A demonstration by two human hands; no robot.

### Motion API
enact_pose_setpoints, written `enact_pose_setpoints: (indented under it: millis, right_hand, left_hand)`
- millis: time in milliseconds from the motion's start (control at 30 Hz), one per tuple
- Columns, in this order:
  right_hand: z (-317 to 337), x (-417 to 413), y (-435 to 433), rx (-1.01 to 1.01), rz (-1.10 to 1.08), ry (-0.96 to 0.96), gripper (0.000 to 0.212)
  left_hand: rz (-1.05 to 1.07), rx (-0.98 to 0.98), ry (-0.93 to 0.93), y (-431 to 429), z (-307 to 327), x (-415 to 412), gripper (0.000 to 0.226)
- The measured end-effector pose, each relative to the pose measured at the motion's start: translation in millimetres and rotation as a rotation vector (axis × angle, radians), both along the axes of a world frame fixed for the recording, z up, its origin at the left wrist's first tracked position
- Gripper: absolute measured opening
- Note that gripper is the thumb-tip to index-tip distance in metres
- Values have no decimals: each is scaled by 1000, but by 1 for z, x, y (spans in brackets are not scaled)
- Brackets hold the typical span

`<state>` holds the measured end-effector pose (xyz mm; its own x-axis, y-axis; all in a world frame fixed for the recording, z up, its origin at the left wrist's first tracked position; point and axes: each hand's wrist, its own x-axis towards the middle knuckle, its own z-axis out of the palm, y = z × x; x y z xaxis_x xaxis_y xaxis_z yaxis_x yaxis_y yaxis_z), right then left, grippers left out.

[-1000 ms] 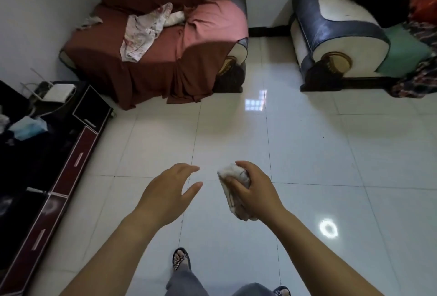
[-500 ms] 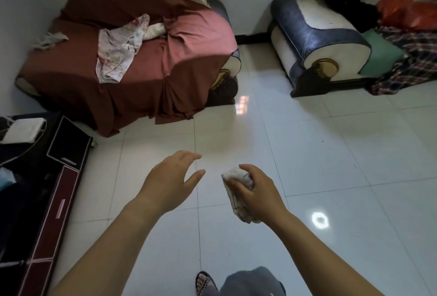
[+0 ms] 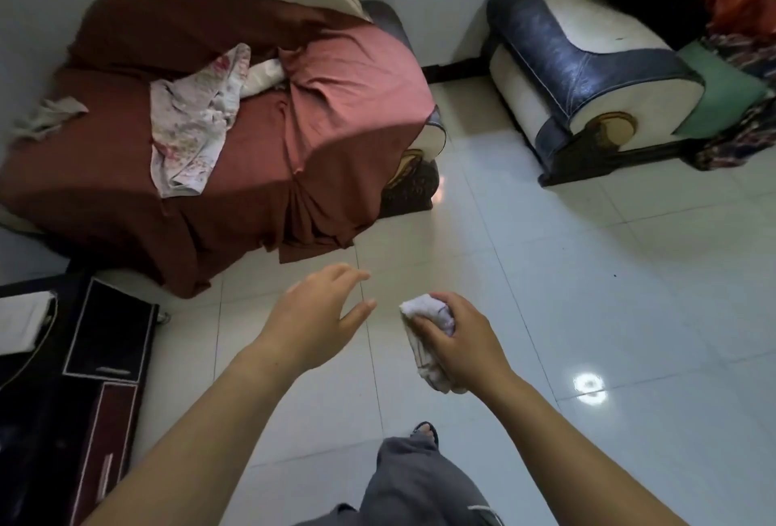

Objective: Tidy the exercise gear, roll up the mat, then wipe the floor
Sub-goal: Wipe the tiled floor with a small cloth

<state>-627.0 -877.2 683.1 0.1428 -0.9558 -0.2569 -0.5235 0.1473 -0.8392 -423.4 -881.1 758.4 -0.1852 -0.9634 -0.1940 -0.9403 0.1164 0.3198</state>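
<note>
L hand (image 3: pixel 313 322) held out over tiled floor (image 3: pixel 588 282), fingers relaxed and spread, grasping nothing. R hand (image 3: pixel 455 343) clenched round crumpled white cloth (image 3: pixel 424 309), just beside L thumb, not touching, above floor.

We look down on a floor (image 3: pixel 588 294) of large, glossy pale tiles with thin grout lines. At the far left an armchair (image 3: pixel 336 114) stands on it, draped in a rust-red cover whose hem pools on the tiles. To the far right we see a navy and cream sofa (image 3: pixel 588 76), well apart from the armchair. A dark low cabinet (image 3: pixel 105 357) runs along the left edge. Near the bottom, a sandalled foot (image 3: pixel 425 429) rests on the tiles, and a round glare (image 3: pixel 589 382) shines to its right.
</note>
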Motion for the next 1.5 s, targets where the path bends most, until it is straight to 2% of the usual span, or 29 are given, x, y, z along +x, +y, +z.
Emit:
enact_pose_setpoints:
  millis: [233, 433, 633, 767, 967, 1100, 1200, 1300, 1400, 1500]
  right_hand:
    - [-21, 14, -93, 78, -143, 7, 38]
    - [-97, 28, -141, 164, -367, -11, 41]
    - [-239, 57, -168, 224, -555, -12, 34]
    - [-365, 63, -182, 256, -591, 28, 35]
    - [-551, 40, -201, 274, -662, 142, 41]
    - [-665, 13, -210, 260, -696, 214, 41]
    - [-734, -6, -208, 221, -677, 330, 47]
    - [-773, -22, -205, 151, -671, 437, 46]
    - [-799, -31, -209, 50, -677, 509, 40]
    - [-824, -26, -206, 74, -632, 608, 50]
  left_hand:
    - [-150, 36, 6, -126, -19, 13, 45]
    - [-375, 69, -11, -227, -104, 5, 45]
    - [-553, 74, -12, -290, -259, -1, 54]
    - [-543, 99, 28, -311, -398, -8, 44]
    - [-478, 208, 88, -333, -611, -38, 43]
    - [-461, 293, 77, -343, -729, -61, 43]
    - [-464, 297, 24, -340, -793, -78, 46]
    - [-495, 281, -28, -330, -836, -87, 51]
    - [-534, 301, -133, -324, -866, -81, 60]
    - [-567, 331, -192, -322, -881, -69, 70]
